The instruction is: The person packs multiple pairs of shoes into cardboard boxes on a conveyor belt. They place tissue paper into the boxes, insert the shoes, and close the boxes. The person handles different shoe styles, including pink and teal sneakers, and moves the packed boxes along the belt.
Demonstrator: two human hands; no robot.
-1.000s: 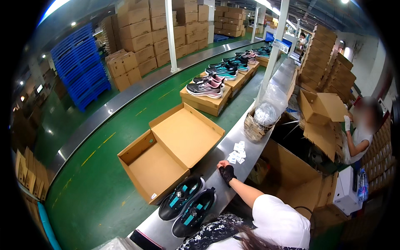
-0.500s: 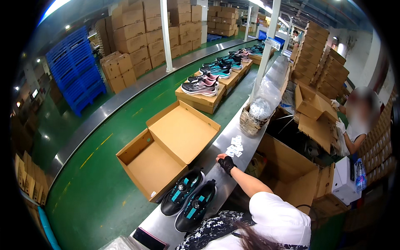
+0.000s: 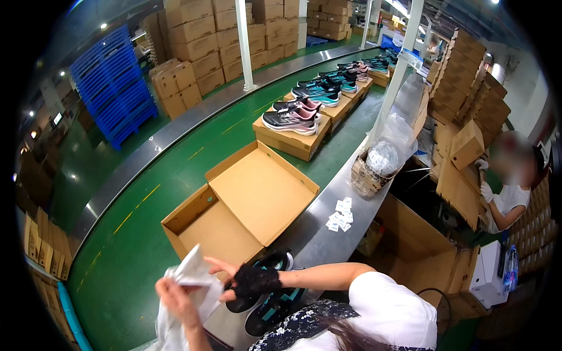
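Observation:
My left hand point(image 3: 177, 301) is closed on a thin, crumpled white sheet point(image 3: 202, 301), paper or plastic, I cannot tell which. Close beside it, my right hand point(image 3: 237, 279), in a black lace fingerless glove, reaches to the sheet with fingers and thumb apart; whether it also holds something small is hidden. Under my right wrist, a pair of black and teal sneakers point(image 3: 274, 310) stands on the metal ledge, partly covered. Just beyond lies an open brown shoebox point(image 3: 263, 190), its lid folded back. Small white packets point(image 3: 340, 215) lie in a loose pile on the ledge.
A basket point(image 3: 366, 175) with a bagged white bundle stands on the ledge point(image 3: 319, 251). Shoes on brown boxes point(image 3: 290, 143) line the green conveyor point(image 3: 126, 257). To the right are a large open carton point(image 3: 404, 234) and a co-worker point(image 3: 509, 199) handling cardboard.
My right hand has drawn back from the packets toward the lower left, over the sneakers. My left hand has come into view with the white sheet. The view has shifted slightly.

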